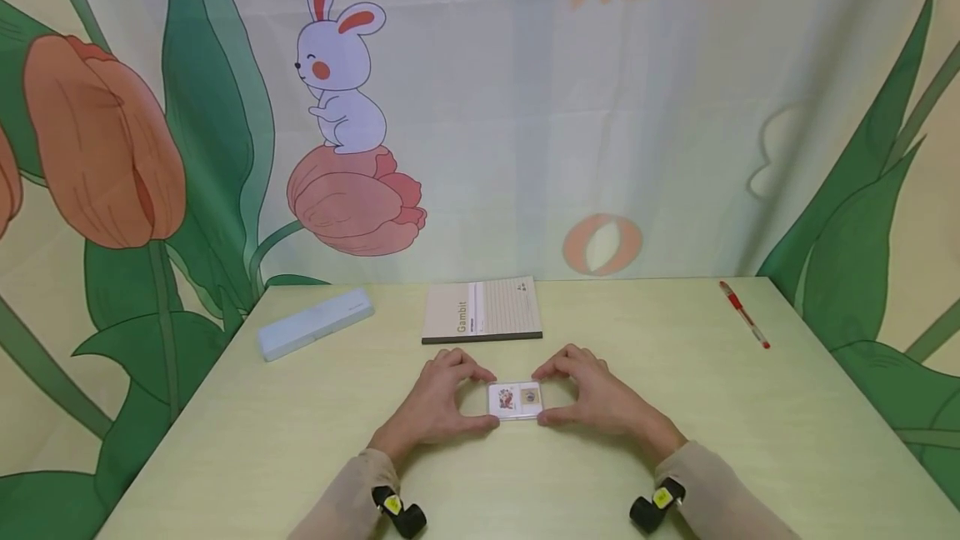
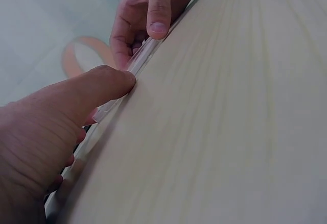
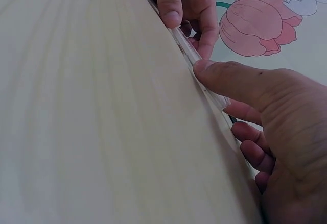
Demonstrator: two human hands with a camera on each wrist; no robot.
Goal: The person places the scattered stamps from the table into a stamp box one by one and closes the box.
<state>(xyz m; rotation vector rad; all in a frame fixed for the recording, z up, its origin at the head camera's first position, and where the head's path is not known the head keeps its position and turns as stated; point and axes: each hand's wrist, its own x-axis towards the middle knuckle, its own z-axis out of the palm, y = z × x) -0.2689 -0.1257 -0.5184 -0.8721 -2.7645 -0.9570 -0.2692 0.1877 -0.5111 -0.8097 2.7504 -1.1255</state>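
A small clear plastic case (image 1: 514, 400) with little pictures inside lies flat on the pale table (image 1: 225, 457), near its front middle. My left hand (image 1: 442, 398) pinches its left end between thumb and fingers. My right hand (image 1: 592, 394) pinches the right end the same way. In the left wrist view my thumb (image 2: 97, 89) presses the case's thin clear edge (image 2: 140, 58), with the other hand's thumb (image 2: 158, 17) farther along it. In the right wrist view the case's edge (image 3: 189, 53) runs between both thumbs.
A beige notebook (image 1: 482, 310) marked Gambit lies just behind the hands. A light blue pencil case (image 1: 315, 322) sits at the back left. A red pen (image 1: 744, 314) lies at the back right. A printed curtain with tulips and a rabbit hangs behind the table.
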